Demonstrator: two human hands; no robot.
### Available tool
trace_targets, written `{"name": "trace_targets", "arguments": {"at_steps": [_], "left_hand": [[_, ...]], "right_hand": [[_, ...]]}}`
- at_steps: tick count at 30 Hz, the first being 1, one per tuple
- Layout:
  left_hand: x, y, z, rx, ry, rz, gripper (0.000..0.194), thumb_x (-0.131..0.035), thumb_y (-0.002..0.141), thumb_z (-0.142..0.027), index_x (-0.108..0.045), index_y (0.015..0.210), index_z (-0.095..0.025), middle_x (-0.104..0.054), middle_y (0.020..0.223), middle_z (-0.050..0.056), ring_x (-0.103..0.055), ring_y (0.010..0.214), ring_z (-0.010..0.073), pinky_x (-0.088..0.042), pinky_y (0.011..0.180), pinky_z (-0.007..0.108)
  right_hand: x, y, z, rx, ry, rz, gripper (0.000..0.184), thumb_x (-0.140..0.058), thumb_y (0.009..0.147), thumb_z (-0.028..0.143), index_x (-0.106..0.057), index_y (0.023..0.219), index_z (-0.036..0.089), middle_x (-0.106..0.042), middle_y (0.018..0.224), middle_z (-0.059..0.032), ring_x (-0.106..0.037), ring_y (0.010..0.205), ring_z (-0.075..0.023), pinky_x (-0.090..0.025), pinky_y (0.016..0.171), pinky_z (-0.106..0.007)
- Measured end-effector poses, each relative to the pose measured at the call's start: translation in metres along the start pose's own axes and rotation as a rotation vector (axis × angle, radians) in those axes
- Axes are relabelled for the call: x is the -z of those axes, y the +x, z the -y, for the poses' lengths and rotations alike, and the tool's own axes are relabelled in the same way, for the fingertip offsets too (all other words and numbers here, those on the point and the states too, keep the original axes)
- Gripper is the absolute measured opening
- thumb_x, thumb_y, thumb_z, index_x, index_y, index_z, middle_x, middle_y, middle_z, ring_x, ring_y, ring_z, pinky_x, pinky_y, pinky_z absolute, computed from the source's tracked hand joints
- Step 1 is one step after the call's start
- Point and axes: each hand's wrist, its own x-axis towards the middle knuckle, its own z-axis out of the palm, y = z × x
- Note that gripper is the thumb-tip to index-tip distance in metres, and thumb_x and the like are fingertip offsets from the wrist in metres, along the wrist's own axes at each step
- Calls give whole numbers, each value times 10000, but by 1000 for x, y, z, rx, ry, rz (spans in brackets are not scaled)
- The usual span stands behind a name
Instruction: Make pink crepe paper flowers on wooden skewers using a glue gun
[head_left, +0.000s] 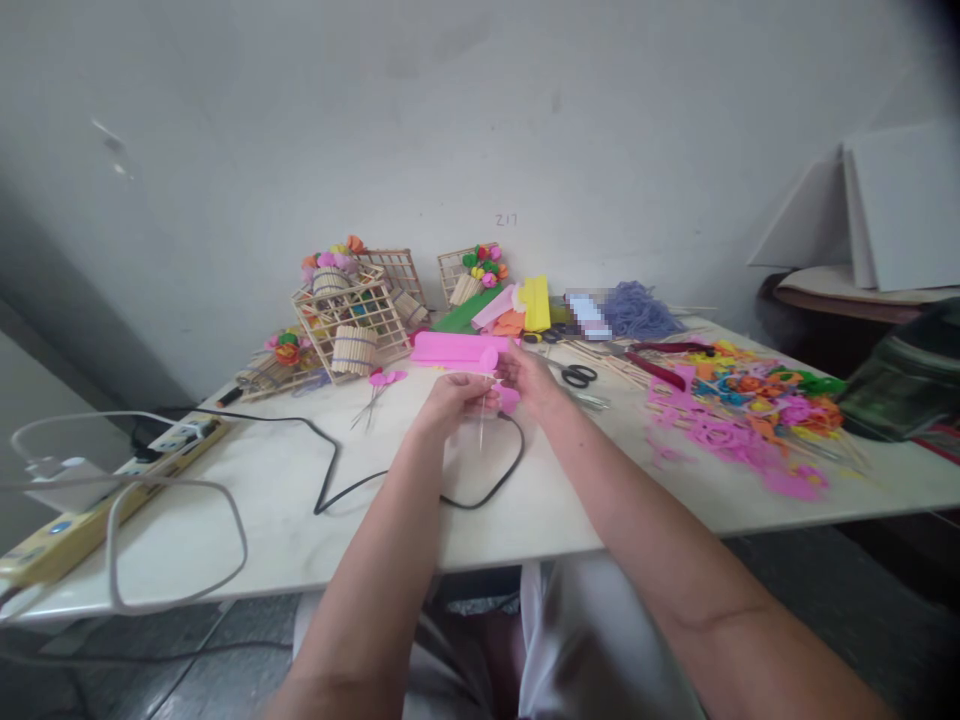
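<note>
My left hand (452, 396) is closed in a pinch on a thin stick (481, 430), which points down toward the tabletop. Close by, my right hand (529, 376) has its fingers curled at a round pink paper petal (490, 359) above the stick. Another pink paper petal (508, 400) shows just below the right fingers. Behind both hands lies a folded strip of bright pink crepe paper (454, 350). To the left, thin sticks (367, 408) rest beside more pink petals (386, 379). The exact contact between fingertips and paper is too small to make out.
Wooden lattice pieces with paper flowers (352, 310) stand at the back left. Scissors (579, 376), red-handled pliers (656, 367) and coloured paper scraps (750, 400) lie right. A black cable (322, 470) crosses the table; a power strip (97, 510) runs along the left edge.
</note>
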Motion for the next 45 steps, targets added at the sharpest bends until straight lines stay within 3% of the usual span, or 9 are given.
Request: {"name": "trace_targets", "arguments": {"at_steps": [5,19,28,45], "left_hand": [[-2,0,-1,-3,15,-1,254,-723,580,-236,-622,734,-62,-651,658,88,-615,552,134,-511,540,231],[-4,-1,1,34,79,46,252,-719,575,-246,-637,737,-72,-648,619,81,-601,526,123,-487,526,218],[-2,1,3,27,86,44,269,-721,576,-262,-636,745,-71,-649,629,84,-605,535,128,-489,528,222],[-5,-1,1,66,109,76,237,-719,573,-238,-632,722,-75,-650,632,88,-600,525,129,-471,498,214]], "right_hand": [[-2,0,0,39,-85,-1,372,-594,639,521,-636,666,151,-638,649,-38,-528,523,-100,-356,479,-218],[2,1,-1,142,-189,-6,188,-688,547,307,-593,539,144,-628,555,-25,-454,457,-75,-311,475,-223],[6,0,2,72,-207,97,184,-670,570,316,-625,602,140,-655,646,-44,-476,489,-78,-303,448,-207],[9,4,2,111,-319,44,232,-726,512,288,-546,527,142,-624,547,-23,-437,420,-59,-242,391,-195]]}}
